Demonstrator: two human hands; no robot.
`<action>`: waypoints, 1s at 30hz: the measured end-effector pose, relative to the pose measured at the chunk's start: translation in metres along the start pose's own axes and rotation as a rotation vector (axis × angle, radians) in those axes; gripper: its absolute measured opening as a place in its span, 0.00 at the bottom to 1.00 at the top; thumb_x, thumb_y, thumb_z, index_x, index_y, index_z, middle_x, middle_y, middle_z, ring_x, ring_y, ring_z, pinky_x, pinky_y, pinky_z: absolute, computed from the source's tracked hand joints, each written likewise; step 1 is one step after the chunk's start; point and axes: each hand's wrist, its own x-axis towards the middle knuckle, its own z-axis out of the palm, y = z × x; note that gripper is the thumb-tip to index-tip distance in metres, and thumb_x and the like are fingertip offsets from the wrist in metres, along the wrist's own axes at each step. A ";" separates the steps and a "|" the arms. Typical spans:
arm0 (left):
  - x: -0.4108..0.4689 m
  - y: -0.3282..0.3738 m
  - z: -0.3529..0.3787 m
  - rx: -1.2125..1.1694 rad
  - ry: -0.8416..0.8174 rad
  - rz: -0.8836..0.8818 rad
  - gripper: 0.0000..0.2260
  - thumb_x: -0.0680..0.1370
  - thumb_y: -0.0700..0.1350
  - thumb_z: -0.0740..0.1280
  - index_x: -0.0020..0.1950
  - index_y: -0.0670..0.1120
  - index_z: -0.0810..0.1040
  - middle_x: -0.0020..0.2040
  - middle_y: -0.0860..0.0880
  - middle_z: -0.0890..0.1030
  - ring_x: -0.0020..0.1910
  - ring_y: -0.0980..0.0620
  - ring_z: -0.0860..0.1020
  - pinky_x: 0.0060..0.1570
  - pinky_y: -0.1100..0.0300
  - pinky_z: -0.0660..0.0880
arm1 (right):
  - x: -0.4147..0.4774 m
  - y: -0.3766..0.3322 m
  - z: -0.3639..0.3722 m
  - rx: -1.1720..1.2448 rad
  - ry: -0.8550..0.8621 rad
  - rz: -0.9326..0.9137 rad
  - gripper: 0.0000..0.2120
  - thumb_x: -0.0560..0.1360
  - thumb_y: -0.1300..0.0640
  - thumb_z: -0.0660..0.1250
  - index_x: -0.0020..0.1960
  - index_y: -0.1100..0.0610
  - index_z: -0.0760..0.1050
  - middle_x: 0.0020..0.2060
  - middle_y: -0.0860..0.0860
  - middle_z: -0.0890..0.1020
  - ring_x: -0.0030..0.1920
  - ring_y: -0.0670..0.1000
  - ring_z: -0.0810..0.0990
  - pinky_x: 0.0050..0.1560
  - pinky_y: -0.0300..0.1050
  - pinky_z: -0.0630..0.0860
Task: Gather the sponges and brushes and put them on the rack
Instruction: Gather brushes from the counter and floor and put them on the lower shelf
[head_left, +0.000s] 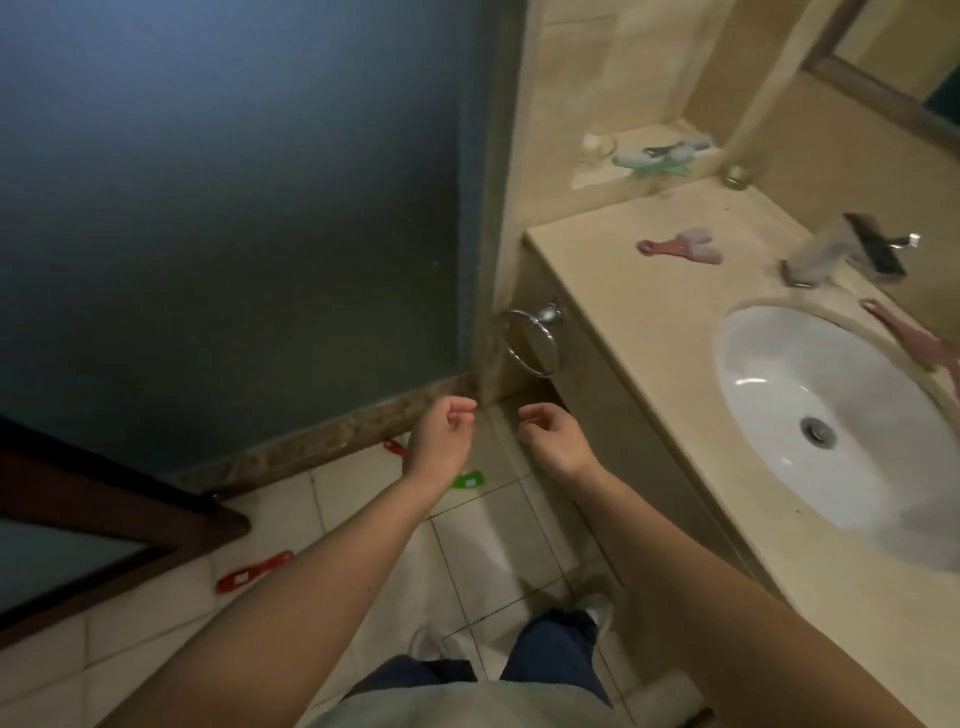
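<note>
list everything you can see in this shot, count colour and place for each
pink brush: 1, pink, counter left of faucet
pink handle: 1, pink, sink's right rim, partly cut off
green brushes: a blurred pile, green and pale, back ledge
red brush: 1, red, floor by dark door
green brush: 1, green, floor, partly behind left wrist
red item: 1, red, floor at glass base, mostly hidden
faucet: 1, chrome, behind sink
sink: 1, white, in counter
towel ring: 1, chrome, cabinet side
left hand: 1, empty, above floor
right hand: 1, empty, above floor
</note>
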 end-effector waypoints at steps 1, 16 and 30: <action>0.000 -0.007 -0.010 -0.016 0.018 -0.023 0.10 0.79 0.42 0.61 0.48 0.59 0.75 0.48 0.59 0.77 0.47 0.48 0.81 0.51 0.48 0.79 | 0.002 -0.006 0.009 -0.017 -0.022 -0.012 0.14 0.76 0.61 0.64 0.61 0.58 0.75 0.51 0.51 0.78 0.51 0.48 0.77 0.51 0.39 0.70; 0.023 -0.085 -0.072 -0.152 0.366 -0.333 0.10 0.79 0.40 0.62 0.52 0.55 0.75 0.51 0.54 0.79 0.44 0.60 0.77 0.43 0.64 0.72 | 0.072 -0.040 0.114 -0.196 -0.436 -0.010 0.12 0.79 0.60 0.63 0.62 0.55 0.71 0.48 0.48 0.78 0.50 0.48 0.80 0.47 0.42 0.80; 0.123 -0.159 -0.026 -0.261 0.487 -0.579 0.07 0.80 0.43 0.63 0.55 0.53 0.76 0.51 0.56 0.78 0.51 0.57 0.76 0.47 0.64 0.72 | 0.235 0.011 0.161 -0.422 -0.592 0.027 0.16 0.78 0.60 0.63 0.66 0.54 0.71 0.45 0.44 0.77 0.44 0.46 0.78 0.42 0.39 0.76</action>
